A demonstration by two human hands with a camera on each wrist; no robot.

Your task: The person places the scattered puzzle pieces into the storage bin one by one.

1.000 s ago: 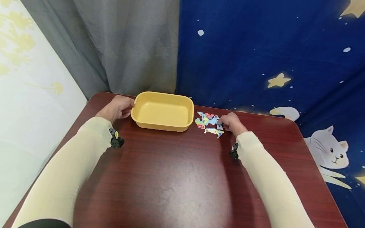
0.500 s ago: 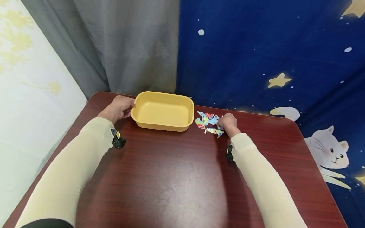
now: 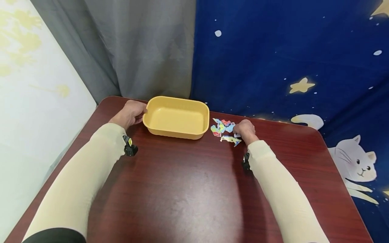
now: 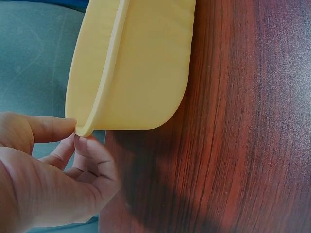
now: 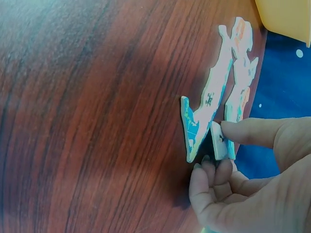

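At the far side of the table, a yellow plastic basin stands with nothing visible inside. My left hand pinches its rim at the left end, thumb above and fingers below, as the left wrist view shows. To the right of the basin lie several flat, irregular puzzle pieces with coloured, map-like print. My right hand pinches a small pale puzzle piece between thumb and fingers, tilted up on edge. Beside it lies a long puzzle piece with dark print, flat on the wood.
The dark red-brown table has rounded far corners. Right behind its far edge hang a grey curtain and a blue starry curtain. A white patterned surface borders the left side.
My right hand has shifted slightly left over the small puzzle piece, which it now covers more. My left hand stays on the basin rim. The head view has turned slightly.
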